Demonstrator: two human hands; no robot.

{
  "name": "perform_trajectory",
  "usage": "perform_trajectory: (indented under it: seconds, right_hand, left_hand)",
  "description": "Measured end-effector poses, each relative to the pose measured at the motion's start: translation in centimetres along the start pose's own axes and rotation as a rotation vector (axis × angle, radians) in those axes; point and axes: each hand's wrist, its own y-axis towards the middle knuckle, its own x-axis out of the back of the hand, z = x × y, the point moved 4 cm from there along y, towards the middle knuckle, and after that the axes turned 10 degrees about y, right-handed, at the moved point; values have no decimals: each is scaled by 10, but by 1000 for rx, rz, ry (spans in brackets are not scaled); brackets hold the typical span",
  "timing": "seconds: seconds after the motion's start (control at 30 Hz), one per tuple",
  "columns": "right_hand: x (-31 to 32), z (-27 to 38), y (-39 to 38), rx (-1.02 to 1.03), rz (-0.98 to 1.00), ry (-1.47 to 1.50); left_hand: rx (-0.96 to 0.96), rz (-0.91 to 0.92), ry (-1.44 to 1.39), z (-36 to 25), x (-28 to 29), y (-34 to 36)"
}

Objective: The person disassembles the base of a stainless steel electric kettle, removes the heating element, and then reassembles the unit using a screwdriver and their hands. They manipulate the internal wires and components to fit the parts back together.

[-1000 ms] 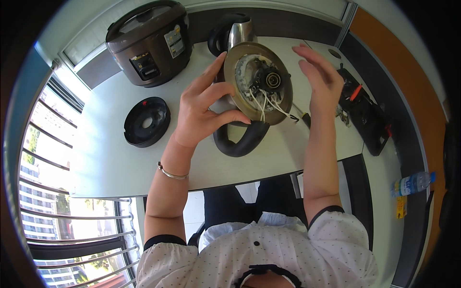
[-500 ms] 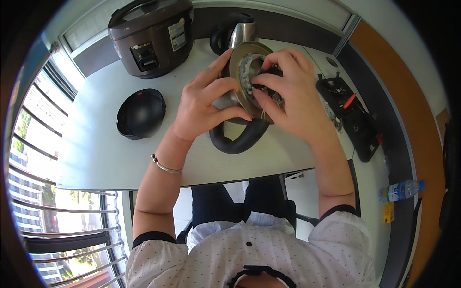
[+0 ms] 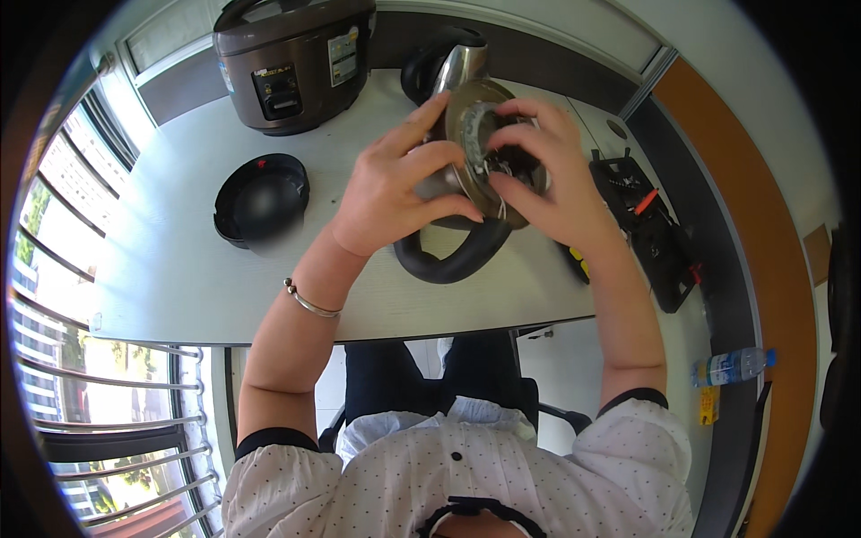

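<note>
A metal electric kettle (image 3: 438, 184) is tipped on its side, its black handle (image 3: 453, 260) toward me. Its round bottom (image 3: 465, 134) faces right, with the inside exposed: a pale, stained ring and several thin wires (image 3: 502, 170). My left hand (image 3: 395, 184) is closed around the kettle near the bottom rim, thumb below and fingers above. Over the exposed bottom, my right hand (image 3: 560, 170) has its fingers curved and spread, the tips among the wires or at the rim. I see nothing pinched between them. Part of the inside is hidden behind this hand.
A round black plastic piece (image 3: 226, 202) lies left on the white table (image 3: 179, 296), partly blurred. Behind stand a brown rice cooker (image 3: 296, 76) and another metal kettle (image 3: 464, 67). An open black tool case (image 3: 659, 255) is at right, near a water bottle (image 3: 734, 368).
The kettle and both hands have shifted slightly right in view. My right fingers have spread further apart over the wires. A black and yellow item now shows beside my right forearm.
</note>
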Motion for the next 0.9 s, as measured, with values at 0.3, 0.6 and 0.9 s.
perform_trajectory:
  seconds: [0.3,0.6,0.9]
  right_hand:
    - [1,-17,-53,-588,-269,328]
    - [-40,-50,-84,-1037,-462,1163]
    - [-47,-71,-65,-1076,-325,1308]
  left_hand:
    - [2,-206,217,-4,0,-4]
    - [66,-281,366,-12,-3,-8]
    - [37,-258,388,-21,-4,-8]
